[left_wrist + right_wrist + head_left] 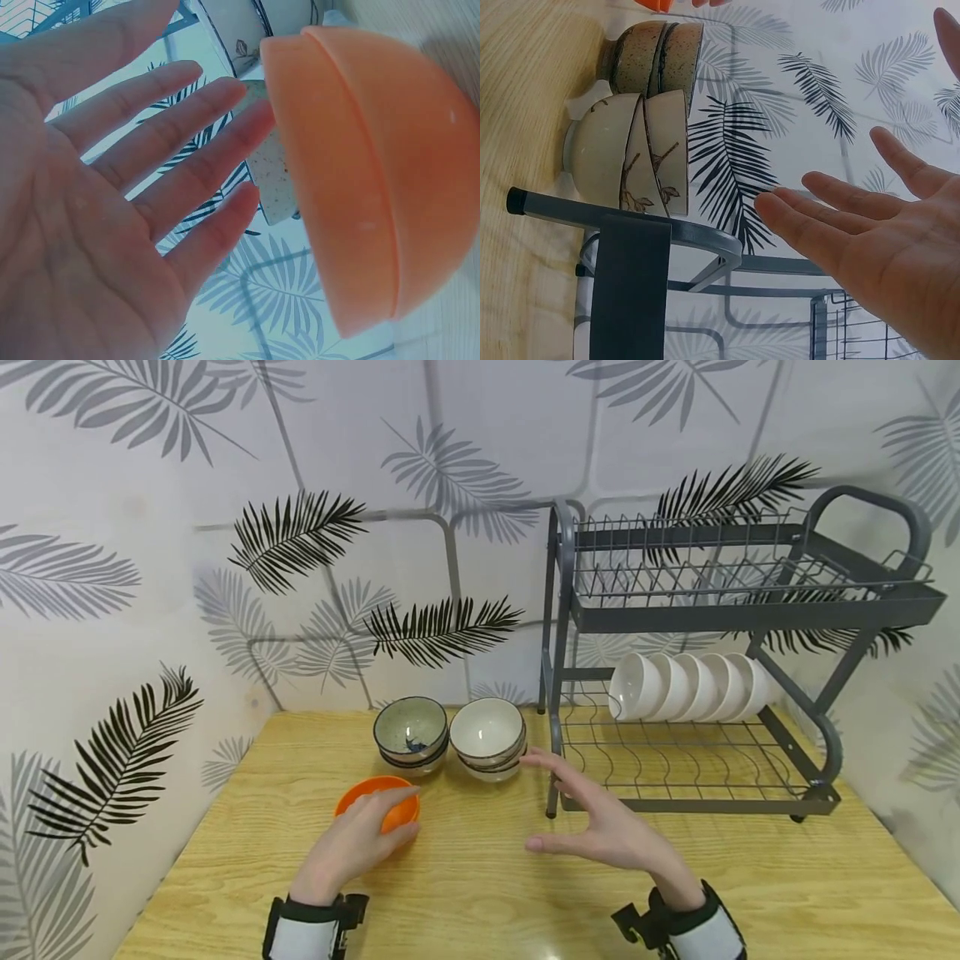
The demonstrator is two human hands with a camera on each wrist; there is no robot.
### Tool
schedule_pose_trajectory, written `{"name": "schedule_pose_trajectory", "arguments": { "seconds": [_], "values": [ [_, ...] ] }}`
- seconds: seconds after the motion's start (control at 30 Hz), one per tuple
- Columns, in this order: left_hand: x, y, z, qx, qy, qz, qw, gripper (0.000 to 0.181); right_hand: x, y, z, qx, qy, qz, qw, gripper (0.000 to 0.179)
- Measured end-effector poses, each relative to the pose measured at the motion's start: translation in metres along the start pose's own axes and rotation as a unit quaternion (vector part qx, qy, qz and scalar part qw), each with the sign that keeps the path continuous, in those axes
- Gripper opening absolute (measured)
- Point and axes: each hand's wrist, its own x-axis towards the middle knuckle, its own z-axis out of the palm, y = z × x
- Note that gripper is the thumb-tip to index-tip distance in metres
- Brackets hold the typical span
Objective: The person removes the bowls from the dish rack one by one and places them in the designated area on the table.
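Note:
My left hand (356, 839) hovers over the orange bowl (403, 814) on the table, its fingers spread and relaxed. In the left wrist view those fingertips come right up to the rim of the orange bowl (375, 187), which shows a ridge running round it. My right hand (600, 822) is held in the air in front of the rack's left end, thumb and fingers apart, with nothing in it. Closest ahead of it are the white bowls (487, 729), stacked with dark rims; brown twigs decorate their sides in the right wrist view. Greenish speckled bowls (408, 727) form another stack beside them.
A grey two-tier dish rack (697, 806) stands at the right. Several white bowls (636, 687) lean in a row on its lower tier. The wooden table (480, 893) meets a wall (480, 443) with leaf patterns behind the stacks.

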Motion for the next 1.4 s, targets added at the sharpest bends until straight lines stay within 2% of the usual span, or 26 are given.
{"name": "schedule_pose_trajectory", "arguments": {
  "seconds": [0.13,0.33,0.6,0.83,1.4],
  "values": [
    [0.0,0.004,0.0,-0.001,-0.004,-0.001,1.0,0.045,0.0,0.0,-0.005,-0.001,0.013,0.009,0.9999,0.081],
    [-0.001,0.005,-0.001,0.002,-0.006,-0.002,1.0,0.045,0.0,0.004,-0.013,-0.015,0.024,0.001,0.9996,0.08],
    [0.0,0.006,-0.001,0.006,-0.007,0.01,0.9999,0.046,0.004,0.006,-0.029,-0.044,0.068,-0.014,0.9966,0.075],
    [0.001,0.007,-0.001,0.008,-0.011,0.011,0.9999,0.045,0.004,0.012,-0.046,-0.078,0.099,-0.003,0.992,0.073],
    [0.001,0.007,0.001,0.008,-0.014,0.019,0.9997,0.045,0.01,0.018,-0.067,-0.117,0.12,0.006,0.9858,0.069]
  ]
}}
